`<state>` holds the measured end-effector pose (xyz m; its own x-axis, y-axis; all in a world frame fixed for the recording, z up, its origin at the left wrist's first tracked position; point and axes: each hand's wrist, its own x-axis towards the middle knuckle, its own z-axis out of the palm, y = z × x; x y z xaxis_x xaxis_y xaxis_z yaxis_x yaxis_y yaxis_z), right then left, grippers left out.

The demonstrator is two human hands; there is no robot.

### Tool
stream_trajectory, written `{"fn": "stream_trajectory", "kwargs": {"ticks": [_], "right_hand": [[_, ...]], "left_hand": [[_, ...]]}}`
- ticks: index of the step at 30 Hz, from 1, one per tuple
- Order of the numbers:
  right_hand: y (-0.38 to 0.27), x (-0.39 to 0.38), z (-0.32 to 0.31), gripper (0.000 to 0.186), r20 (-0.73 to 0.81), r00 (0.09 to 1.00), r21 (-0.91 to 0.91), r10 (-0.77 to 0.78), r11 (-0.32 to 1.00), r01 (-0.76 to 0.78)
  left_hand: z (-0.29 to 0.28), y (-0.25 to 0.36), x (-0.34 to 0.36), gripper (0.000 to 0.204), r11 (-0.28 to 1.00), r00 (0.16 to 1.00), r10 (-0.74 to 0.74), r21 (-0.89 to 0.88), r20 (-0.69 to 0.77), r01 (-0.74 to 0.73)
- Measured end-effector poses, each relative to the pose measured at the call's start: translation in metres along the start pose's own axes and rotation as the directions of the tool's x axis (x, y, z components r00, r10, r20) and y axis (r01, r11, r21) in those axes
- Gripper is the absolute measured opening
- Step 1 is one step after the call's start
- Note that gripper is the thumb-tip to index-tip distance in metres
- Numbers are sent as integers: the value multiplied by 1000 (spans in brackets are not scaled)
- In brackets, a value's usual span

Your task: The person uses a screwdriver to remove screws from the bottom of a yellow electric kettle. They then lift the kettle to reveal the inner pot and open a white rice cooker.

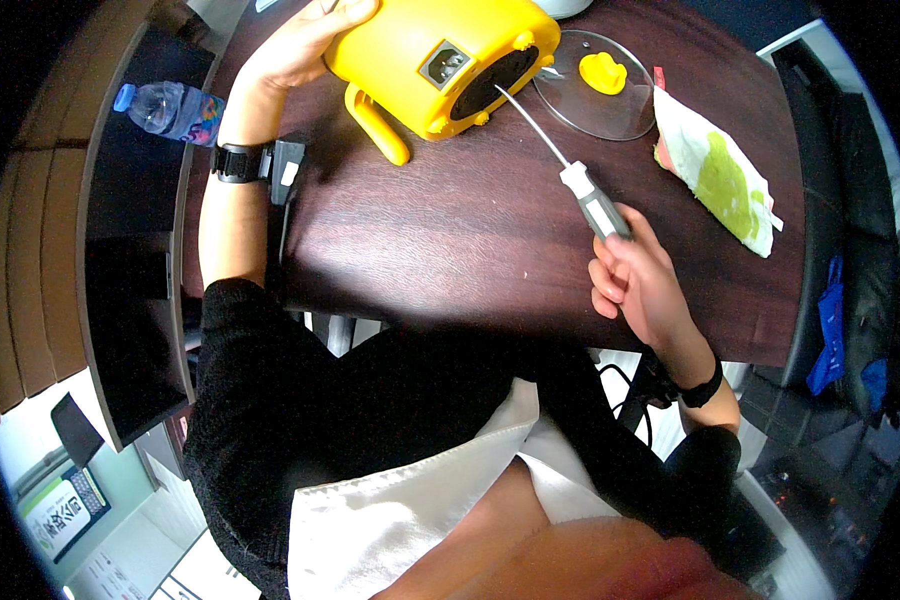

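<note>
A person's left hand (pixel 295 45) grips a yellow appliance (pixel 440 55) tipped on its side on the dark bench (pixel 420 230), while right-hand fingers (pixel 620 270) close around a screwdriver (pixel 570 170) whose tip meets the underside. The blade may slip off the screw, since the rounded housing could roll. A glass lid (pixel 600 100) lies nearby.

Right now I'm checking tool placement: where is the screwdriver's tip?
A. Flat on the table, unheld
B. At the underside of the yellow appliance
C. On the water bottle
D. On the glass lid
B: the right hand holds the screwdriver by its grey handle, and its shaft runs up to the dark round base of the yellow appliance, which the left hand steadies on its side.
</note>
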<state>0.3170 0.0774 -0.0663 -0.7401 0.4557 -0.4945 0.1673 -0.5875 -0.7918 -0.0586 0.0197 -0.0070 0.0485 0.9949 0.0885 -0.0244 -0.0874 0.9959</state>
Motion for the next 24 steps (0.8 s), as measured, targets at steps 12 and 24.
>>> {"fn": "stream_trajectory", "kwargs": {"ticks": [12, 24], "right_hand": [[7, 0, -6, 41, 51, 999, 133, 15, 991, -22], [9, 3, -15, 49, 73, 994, 103, -79, 992, 71]], "left_hand": [[-10, -6, -3, 67, 999, 998, -48, -2, -39, 47], [-12, -10, -4, 64, 999, 996, -28, 19, -85, 29]]}}
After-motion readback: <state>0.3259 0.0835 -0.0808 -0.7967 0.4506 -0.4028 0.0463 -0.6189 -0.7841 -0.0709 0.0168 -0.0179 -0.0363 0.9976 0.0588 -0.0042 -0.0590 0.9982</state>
